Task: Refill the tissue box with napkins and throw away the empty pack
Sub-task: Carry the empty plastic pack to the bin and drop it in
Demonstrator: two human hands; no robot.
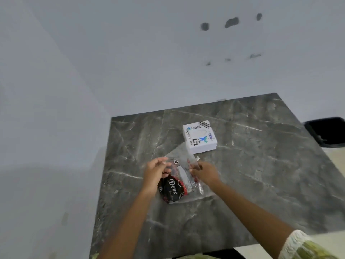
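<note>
A clear plastic napkin pack (182, 181) with a black and red "Dove" label is lifted just above the dark marble table (261, 174). My left hand (155, 171) grips its left edge and my right hand (204, 172) pinches its upper right edge. The pack looks flat and see-through, and I cannot tell whether any napkins are inside. Beyond the pack, touching its far end, sits a white square tissue box (199, 136) with "Dart" and other stickers on its lid. The lid is closed.
A black bin (327, 130) stands on the floor past the table's right edge. White walls meet in a corner behind and to the left of the table. Pale floor shows at the lower right.
</note>
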